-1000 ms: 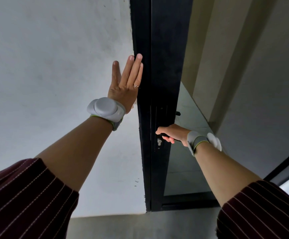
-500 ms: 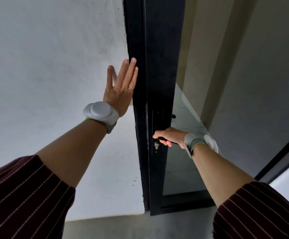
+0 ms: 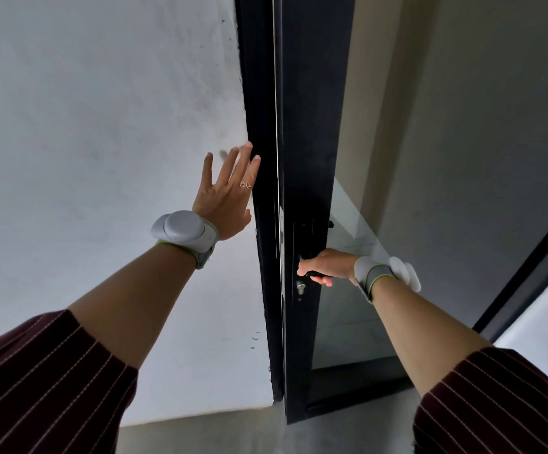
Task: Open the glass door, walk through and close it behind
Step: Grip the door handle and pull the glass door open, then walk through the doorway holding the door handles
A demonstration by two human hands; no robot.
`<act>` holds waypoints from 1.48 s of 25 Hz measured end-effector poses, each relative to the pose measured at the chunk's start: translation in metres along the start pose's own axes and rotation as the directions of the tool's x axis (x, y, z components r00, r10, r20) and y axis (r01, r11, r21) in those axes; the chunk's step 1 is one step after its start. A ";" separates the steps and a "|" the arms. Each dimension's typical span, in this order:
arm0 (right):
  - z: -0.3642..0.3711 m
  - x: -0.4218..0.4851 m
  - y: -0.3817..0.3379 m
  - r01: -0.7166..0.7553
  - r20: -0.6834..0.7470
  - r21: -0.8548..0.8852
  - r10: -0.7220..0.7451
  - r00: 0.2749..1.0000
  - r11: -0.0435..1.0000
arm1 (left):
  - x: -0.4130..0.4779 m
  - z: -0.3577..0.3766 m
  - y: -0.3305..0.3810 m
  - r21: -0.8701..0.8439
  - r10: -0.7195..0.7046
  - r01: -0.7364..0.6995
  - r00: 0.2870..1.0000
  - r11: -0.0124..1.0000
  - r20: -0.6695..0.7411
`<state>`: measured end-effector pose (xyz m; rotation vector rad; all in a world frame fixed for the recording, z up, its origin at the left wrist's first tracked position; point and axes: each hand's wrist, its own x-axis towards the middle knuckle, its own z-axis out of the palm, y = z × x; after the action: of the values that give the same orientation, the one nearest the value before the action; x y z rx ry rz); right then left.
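Both hands were raised toward the door [image 3: 311,126]: the left hand [image 3: 225,199] was spread flat with fingers splayed, its fingertips at the seam where the white wall [image 3: 102,126] met the black frame [image 3: 259,191], though whether the palm actually touched the wall could not be told. A ring [image 3: 245,185] sat on one finger, and a grey band [image 3: 184,231] circled that wrist. The right hand [image 3: 326,267] was curled tight around the dark handle [image 3: 321,275] on the door's edge, with the keyhole [image 3: 300,286] just below the knuckles. A similar band [image 3: 377,273] wrapped the right wrist. The door stood in the middle of the scene, seen nearly edge-on, its black stile just right of the frame with a thin bright gap between them. Its glass [image 3: 351,306] stretched away to the right behind the right hand. Dark striped sleeves [image 3: 43,381] covered both upper arms near the camera, and grey floor [image 3: 217,430] showed at the door's foot.
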<state>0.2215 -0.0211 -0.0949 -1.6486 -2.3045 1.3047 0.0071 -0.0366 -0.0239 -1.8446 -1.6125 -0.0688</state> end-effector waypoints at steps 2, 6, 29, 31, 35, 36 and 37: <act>0.004 -0.012 -0.003 -0.021 -0.027 -0.069 0.019 0.999 0.997 | -0.009 -0.004 0.002 -0.058 0.007 -0.005 0.999 0.998 0.042; 0.012 -0.031 -0.006 -0.085 -0.080 -0.122 0.076 0.994 0.989 | -0.027 -0.016 0.006 -0.163 0.042 -0.032 0.997 0.986 0.058; 0.124 -0.166 0.010 -0.466 -0.642 -0.322 0.172 0.747 0.824 | -0.129 -0.079 0.057 -0.391 0.318 -0.288 0.948 0.874 0.014; 0.130 -0.179 0.010 -0.479 -0.657 -0.315 0.176 0.733 0.820 | -0.136 -0.084 0.061 -0.407 0.343 -0.312 0.939 0.859 0.003; 0.137 -0.203 0.014 -0.509 -0.648 -0.319 0.208 0.733 0.800 | -0.147 -0.093 0.071 -0.410 0.407 -0.373 0.913 0.832 -0.003; 0.138 -0.210 0.015 -0.519 -0.643 -0.313 0.225 0.732 0.796 | -0.148 -0.096 0.075 -0.418 0.421 -0.386 0.907 0.822 -0.008; 0.140 -0.215 0.016 -0.525 -0.637 -0.301 0.241 0.732 0.796 | -0.149 -0.099 0.077 -0.425 0.432 -0.395 0.902 0.814 -0.010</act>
<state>0.2650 -0.2742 -0.1042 -2.3644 -2.0175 0.1416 0.0796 -0.2160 -0.0504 -2.5336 -1.2761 -0.1524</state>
